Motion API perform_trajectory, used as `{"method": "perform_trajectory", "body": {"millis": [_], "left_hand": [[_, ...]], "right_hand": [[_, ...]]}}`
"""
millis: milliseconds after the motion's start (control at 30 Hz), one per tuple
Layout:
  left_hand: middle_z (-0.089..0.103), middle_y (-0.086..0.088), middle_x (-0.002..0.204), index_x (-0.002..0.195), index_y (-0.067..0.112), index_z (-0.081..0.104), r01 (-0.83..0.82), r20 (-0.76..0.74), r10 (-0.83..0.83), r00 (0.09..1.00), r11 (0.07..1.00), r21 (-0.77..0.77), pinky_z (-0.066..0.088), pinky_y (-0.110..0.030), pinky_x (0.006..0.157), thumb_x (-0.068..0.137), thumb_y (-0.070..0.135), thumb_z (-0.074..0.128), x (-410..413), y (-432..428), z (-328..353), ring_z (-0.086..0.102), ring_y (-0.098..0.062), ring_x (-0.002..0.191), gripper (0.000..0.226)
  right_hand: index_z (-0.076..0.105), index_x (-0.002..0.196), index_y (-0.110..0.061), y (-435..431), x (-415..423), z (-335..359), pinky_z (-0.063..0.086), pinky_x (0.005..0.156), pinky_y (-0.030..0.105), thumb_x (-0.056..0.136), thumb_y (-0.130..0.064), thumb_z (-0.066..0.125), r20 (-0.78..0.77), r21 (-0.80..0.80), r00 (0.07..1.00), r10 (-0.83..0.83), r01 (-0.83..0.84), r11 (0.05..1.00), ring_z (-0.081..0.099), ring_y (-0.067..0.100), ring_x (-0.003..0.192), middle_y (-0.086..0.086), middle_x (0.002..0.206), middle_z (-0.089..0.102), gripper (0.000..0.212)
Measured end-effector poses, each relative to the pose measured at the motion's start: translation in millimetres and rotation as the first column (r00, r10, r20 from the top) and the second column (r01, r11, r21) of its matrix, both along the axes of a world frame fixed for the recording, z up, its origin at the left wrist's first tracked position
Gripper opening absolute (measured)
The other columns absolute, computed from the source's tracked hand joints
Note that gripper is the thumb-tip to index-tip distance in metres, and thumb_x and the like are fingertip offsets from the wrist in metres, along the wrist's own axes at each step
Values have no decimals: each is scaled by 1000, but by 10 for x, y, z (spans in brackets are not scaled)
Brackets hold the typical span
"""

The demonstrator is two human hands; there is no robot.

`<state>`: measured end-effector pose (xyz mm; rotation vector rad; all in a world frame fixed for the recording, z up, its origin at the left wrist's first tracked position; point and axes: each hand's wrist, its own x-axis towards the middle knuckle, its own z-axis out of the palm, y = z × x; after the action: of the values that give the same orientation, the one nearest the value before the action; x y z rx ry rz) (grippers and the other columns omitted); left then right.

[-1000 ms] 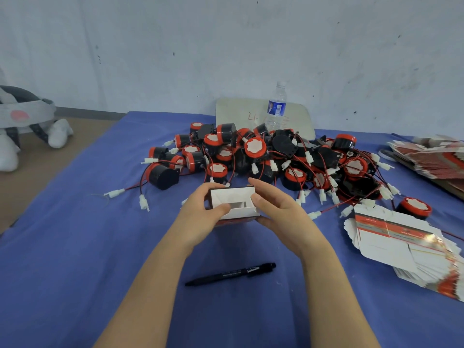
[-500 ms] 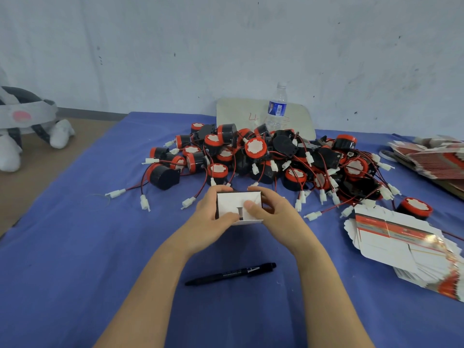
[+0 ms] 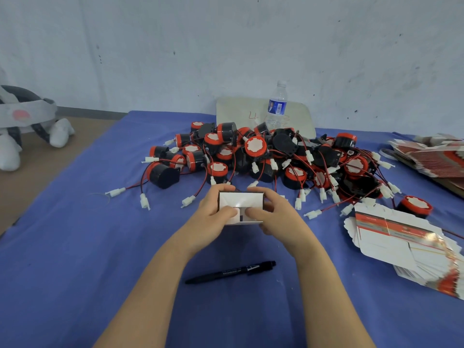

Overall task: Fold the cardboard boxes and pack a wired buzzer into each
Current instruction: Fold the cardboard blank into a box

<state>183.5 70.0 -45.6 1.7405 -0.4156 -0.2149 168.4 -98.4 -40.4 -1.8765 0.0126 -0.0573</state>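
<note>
Now the end flaps are closing over the box

Nothing shifts on the blue tabletop (image 3: 75, 247) at large. The pile of buzzers (image 3: 263, 156) lies at the far middle, its red wires and white plugs spilling toward the person. The stack of flat boxes (image 3: 401, 247) sits at the right. Both are as they were a second ago.

The change is all between the hands. The left hand (image 3: 211, 218) and the right hand (image 3: 275, 217) hold the box (image 3: 241, 200) near the front edge of the pile. Each grip is closed round one side of it, fingers behind and thumb in front.

A second ago the box showed an open end with a dark hollow. Since then it has tipped up so that a white face turns to the camera. Both thumbs (image 3: 227, 212) have come together on the lower flaps and press them in, and only a small dark slot remains between the thumb tips.

By my judgement that end is nearly folded shut, so the box should soon be ready for a buzzer; I can see none in it. The pen (image 3: 231, 272) lies untouched, nearer the person.
</note>
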Motion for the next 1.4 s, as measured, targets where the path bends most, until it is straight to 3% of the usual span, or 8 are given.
{"method": "perform_trajectory", "body": {"millis": [167, 367, 533, 633, 767, 900, 1133, 1400], "left_hand": [[50, 18, 113, 113, 48, 41, -89, 8, 89, 996, 995, -40, 43, -14, 74, 94, 11, 44, 31, 15, -7, 48, -1, 98, 42], [51, 8, 124, 126, 36, 42, -196, -20, 195, 981, 973, -121, 45, -26, 87, 94, 8, 41, 67, 26, -31, 49, -10, 111, 42], [58, 7, 118, 117, 35, 52, -262, -45, 259, 965, 942, -211, 47, -31, 86, 91, 5, 40, 74, 36, -13, 52, -14, 112, 42], [58, 6, 117, 115, 35, 52, -266, -40, 264, 964, 939, -216, 44, -28, 83, 90, 4, 42, 79, 39, -17, 51, -15, 112, 42], [56, 3, 120, 116, 34, 52, -245, -34, 243, 969, 948, -204, 45, -32, 89, 88, 2, 43, 73, 29, -12, 49, -16, 114, 43], [54, 6, 117, 109, 40, 48, -188, 1, 191, 982, 968, -164, 42, -20, 74, 89, 2, 43, 42, -21, -17, 51, -8, 100, 44], [44, 20, 122, 128, 41, 36, -191, 73, 208, 975, 963, -190, 39, 0, 70, 91, -2, 40, 19, -63, -24, 48, 15, 95, 57], [59, 3, 113, 114, 29, 54, -331, -14, 337, 941, 914, -236, 50, -14, 67, 87, -3, 48, 65, -77, -44, 58, -9, 97, 42]], "right_hand": [[57, 122, -40, -33, -19, 10, 44, 60, 24, 89, -15, 66, 3, 215, 999, 45, -45, 976, 44, 9, 57, -14, 72, 65, 43], [48, 135, -40, 11, -42, 33, 45, 74, 26, 86, -20, 68, -15, 289, 982, 188, -176, 941, 49, 9, 67, -9, 113, 62, 57], [37, 143, -37, 5, -87, 44, 50, 76, 24, 66, -47, 70, -1, 310, 959, 284, -270, 912, 53, 5, 74, -23, 97, 61, 85], [36, 141, -43, 39, -106, 50, 50, 78, 27, 73, -38, 67, -9, 330, 945, 326, -305, 893, 55, 11, 77, -13, 117, 55, 74], [53, 132, -33, 40, -71, 52, 52, 67, 25, 92, -22, 60, -27, 467, 976, 216, -179, 866, 60, 16, 69, -5, 105, 64, 42], [55, 119, -29, 76, -27, 1, 51, 61, 24, 91, -7, 60, -11, 257, 996, 93, -87, 962, 56, 14, 56, 3, 101, 67, 36], [54, 113, -31, 101, 16, -43, 48, 52, 22, 90, -8, 60, 21, 212, 1000, 14, -19, 977, 53, 14, 51, 2, 96, 68, 33], [53, 121, -34, 159, 10, -25, 48, 52, 20, 90, -5, 60, 89, 208, 996, -31, 12, 978, 53, 10, 49, 2, 112, 64, 43]]}}
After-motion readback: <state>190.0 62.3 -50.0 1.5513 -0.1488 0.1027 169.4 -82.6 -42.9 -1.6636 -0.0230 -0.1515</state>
